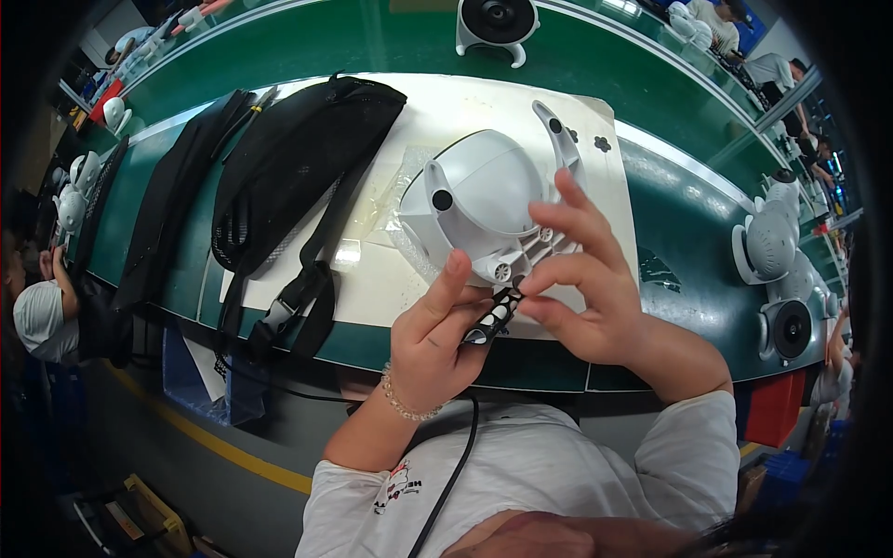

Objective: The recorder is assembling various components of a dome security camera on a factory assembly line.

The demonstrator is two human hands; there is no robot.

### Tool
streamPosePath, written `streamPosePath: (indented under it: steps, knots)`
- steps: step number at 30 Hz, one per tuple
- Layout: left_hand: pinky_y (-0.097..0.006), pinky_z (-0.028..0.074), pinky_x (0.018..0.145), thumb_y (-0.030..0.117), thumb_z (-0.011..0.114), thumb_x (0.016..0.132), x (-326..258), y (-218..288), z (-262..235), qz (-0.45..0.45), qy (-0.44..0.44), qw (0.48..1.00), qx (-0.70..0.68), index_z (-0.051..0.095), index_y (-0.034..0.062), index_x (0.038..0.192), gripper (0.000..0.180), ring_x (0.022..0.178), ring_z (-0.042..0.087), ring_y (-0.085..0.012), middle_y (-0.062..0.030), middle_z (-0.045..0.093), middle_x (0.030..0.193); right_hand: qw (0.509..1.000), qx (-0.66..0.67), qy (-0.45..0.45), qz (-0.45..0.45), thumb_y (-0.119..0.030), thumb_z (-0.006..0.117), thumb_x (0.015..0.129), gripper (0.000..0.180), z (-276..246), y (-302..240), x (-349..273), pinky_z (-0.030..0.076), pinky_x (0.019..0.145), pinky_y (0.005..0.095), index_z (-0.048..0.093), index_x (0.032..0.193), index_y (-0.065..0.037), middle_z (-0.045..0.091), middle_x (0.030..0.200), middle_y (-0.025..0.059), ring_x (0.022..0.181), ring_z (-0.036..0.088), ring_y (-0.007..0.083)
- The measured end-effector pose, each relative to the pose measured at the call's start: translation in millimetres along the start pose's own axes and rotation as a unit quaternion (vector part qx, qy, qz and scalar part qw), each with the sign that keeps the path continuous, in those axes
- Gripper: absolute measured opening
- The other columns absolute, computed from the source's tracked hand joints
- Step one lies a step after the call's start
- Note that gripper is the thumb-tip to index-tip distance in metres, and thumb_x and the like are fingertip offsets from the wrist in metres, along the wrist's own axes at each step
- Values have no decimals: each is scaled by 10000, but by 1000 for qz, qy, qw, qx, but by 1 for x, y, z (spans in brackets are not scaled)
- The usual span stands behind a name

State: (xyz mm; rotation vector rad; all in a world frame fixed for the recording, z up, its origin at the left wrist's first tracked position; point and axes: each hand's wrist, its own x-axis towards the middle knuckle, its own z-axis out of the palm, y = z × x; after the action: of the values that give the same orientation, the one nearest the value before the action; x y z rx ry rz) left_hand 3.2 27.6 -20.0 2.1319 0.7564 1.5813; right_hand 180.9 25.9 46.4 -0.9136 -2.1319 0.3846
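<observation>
A factory assembly line: a long green workbench [670, 214] carries matching white fan housings [770, 244] at three o'clock and nine o'clock, with other seated workers [37, 312] along both sides.

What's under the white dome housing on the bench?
The white dome housing sits on a white mat, with a clear plastic bag partly beneath its left edge. The right hand covers its lower right; what lies directly underneath the housing is hidden.
</observation>
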Motion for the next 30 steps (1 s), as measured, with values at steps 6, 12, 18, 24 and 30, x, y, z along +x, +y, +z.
streamPosePath:
  steps: [6, 12, 18, 24, 30]
  knots:
    - [-244, 493, 604, -104, 659, 598, 1, 0, -1, 0, -1, 1000, 3, 545, -73, 717, 168, 682, 614, -185, -191, 353, 1308, 997, -35, -36, 52, -122, 582, 793, 64, -2, -12, 17, 150, 1002, 424, 546, 796, -70, 337, 1325, 150, 1299, 146, 341]
    - [-253, 492, 610, -95, 669, 592, 1, 1, -1, 2, -3, 1000, 10, 545, -60, 711, 175, 684, 617, -192, -196, 357, 1304, 995, -41, -52, 78, -140, 531, 826, 73, -2, -13, 18, 138, 985, 411, 542, 813, -69, 337, 1330, 156, 1296, 171, 327]
    - [-255, 493, 621, -90, 673, 591, 0, 1, -1, -3, -2, 1000, 20, 550, -60, 711, 174, 700, 620, -195, -199, 356, 1303, 995, -52, -40, 71, -131, 538, 820, 78, 0, -13, 18, 169, 979, 413, 564, 821, -58, 363, 1311, 166, 1280, 215, 331]
    - [-250, 494, 626, -91, 667, 601, -1, 1, 0, -9, -5, 1000, 15, 559, -67, 718, 161, 711, 620, -189, -190, 350, 1310, 996, -87, -6, 5, -122, 544, 809, 124, 1, -4, 6, 220, 969, 422, 619, 885, -59, 393, 1284, 173, 1260, 254, 342]
    - [-250, 498, 631, -105, 652, 603, -1, -1, -1, -14, -2, 1000, 3, 568, -82, 743, 165, 721, 618, -183, -183, 360, 1306, 981, -183, 4, -61, -252, 528, 825, 258, 7, -1, -5, 183, 982, 397, 602, 1036, -125, 437, 1259, 99, 1228, 326, 283]
